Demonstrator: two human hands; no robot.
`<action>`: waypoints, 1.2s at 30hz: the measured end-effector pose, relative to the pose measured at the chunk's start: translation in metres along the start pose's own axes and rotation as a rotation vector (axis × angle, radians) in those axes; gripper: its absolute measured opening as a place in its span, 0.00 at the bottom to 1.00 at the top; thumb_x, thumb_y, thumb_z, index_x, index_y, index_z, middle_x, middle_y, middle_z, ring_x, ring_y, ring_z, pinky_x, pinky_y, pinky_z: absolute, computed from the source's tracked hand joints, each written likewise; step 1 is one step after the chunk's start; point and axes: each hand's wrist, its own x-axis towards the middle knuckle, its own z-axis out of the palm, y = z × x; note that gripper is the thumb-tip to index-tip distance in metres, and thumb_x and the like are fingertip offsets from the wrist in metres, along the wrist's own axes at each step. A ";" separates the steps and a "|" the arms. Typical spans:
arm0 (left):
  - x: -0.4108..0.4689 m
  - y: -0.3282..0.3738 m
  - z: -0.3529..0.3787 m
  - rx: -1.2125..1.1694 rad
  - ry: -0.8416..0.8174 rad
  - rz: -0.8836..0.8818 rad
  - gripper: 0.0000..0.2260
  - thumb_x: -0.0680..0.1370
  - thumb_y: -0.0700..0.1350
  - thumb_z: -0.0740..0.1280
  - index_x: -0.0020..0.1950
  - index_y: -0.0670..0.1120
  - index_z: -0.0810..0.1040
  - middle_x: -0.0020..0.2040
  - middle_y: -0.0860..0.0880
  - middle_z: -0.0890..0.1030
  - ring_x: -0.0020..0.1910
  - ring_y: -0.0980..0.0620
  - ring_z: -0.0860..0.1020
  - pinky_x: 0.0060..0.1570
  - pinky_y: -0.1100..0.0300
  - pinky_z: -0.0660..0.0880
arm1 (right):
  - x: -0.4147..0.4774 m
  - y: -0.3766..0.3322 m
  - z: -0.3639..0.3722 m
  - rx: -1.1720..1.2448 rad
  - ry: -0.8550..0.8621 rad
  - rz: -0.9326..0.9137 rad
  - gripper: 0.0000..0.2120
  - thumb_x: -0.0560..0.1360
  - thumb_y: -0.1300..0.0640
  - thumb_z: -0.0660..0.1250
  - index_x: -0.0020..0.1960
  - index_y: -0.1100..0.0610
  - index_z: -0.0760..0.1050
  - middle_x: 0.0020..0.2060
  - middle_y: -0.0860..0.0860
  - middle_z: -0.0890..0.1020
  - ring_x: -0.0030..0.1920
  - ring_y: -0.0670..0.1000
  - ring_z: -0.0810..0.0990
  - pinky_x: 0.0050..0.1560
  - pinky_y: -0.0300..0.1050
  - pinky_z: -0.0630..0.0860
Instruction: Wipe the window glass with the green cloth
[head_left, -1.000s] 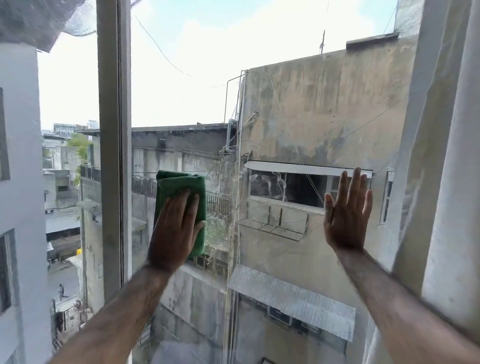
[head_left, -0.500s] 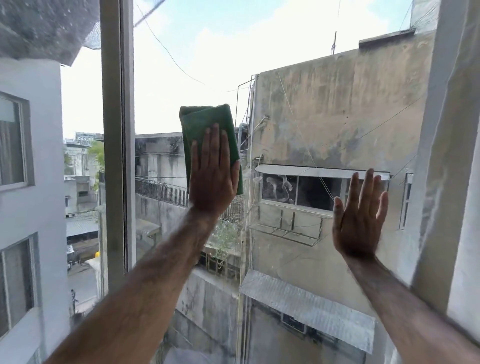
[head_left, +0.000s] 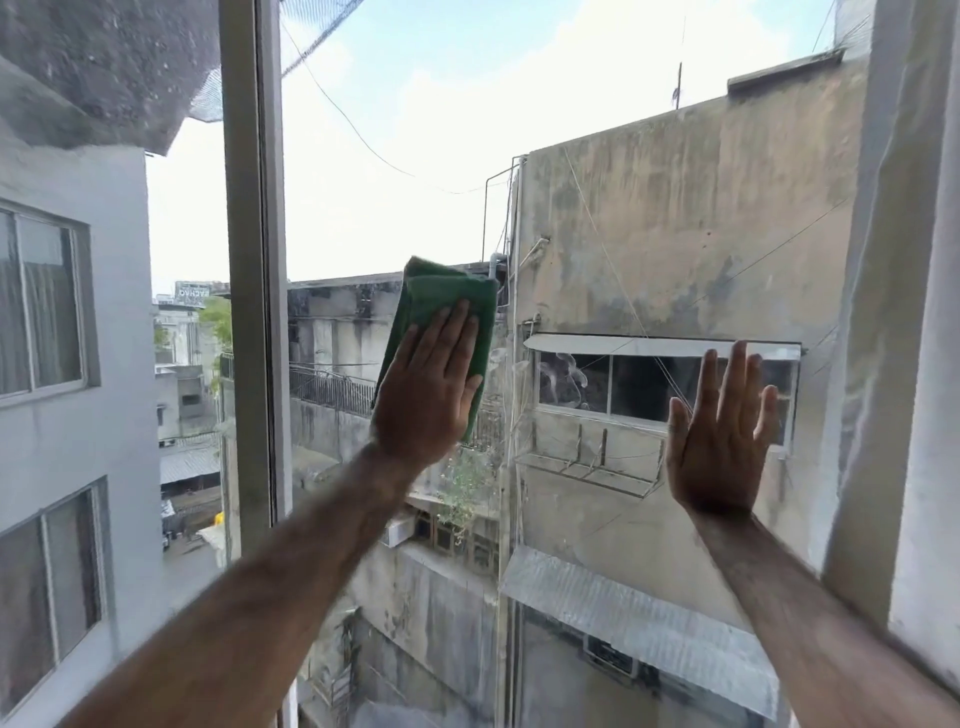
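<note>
The folded green cloth (head_left: 441, 304) lies flat against the window glass (head_left: 649, 218) near the middle of the pane. My left hand (head_left: 428, 387) presses on the cloth's lower part with fingers straight and together. Only the cloth's upper part and edges show around the hand. To the right, my right hand (head_left: 719, 439) rests flat on the bare glass with fingers spread and pointing up, holding nothing. Smears show on the glass between the two hands.
A grey vertical window frame (head_left: 254, 270) bounds the pane on the left, close to the cloth. A pale wall or curtain edge (head_left: 914, 312) runs along the right. Concrete buildings and sky lie beyond the glass.
My left hand swept the cloth up and to the right from its lower spot, then came slightly back down. My right hand has stayed planted on the glass.
</note>
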 end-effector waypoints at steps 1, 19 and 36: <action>0.021 0.004 -0.005 -0.028 0.022 -0.020 0.30 0.84 0.50 0.62 0.83 0.41 0.60 0.83 0.41 0.62 0.82 0.42 0.61 0.79 0.40 0.64 | 0.000 0.000 0.000 0.000 0.005 -0.005 0.31 0.89 0.44 0.47 0.88 0.55 0.47 0.88 0.58 0.51 0.88 0.58 0.51 0.87 0.63 0.53; -0.006 0.017 -0.011 -0.027 0.054 -0.075 0.27 0.81 0.45 0.69 0.79 0.40 0.68 0.78 0.40 0.70 0.77 0.41 0.71 0.73 0.43 0.73 | 0.001 0.001 0.000 0.006 -0.010 -0.004 0.31 0.89 0.45 0.47 0.88 0.56 0.48 0.87 0.59 0.51 0.88 0.59 0.50 0.87 0.64 0.52; -0.027 0.016 -0.008 0.002 0.042 -0.345 0.31 0.80 0.48 0.71 0.79 0.39 0.65 0.79 0.37 0.68 0.76 0.38 0.72 0.72 0.43 0.73 | 0.000 0.000 -0.001 0.020 -0.006 -0.016 0.30 0.89 0.45 0.47 0.88 0.58 0.51 0.87 0.59 0.52 0.88 0.60 0.53 0.86 0.64 0.53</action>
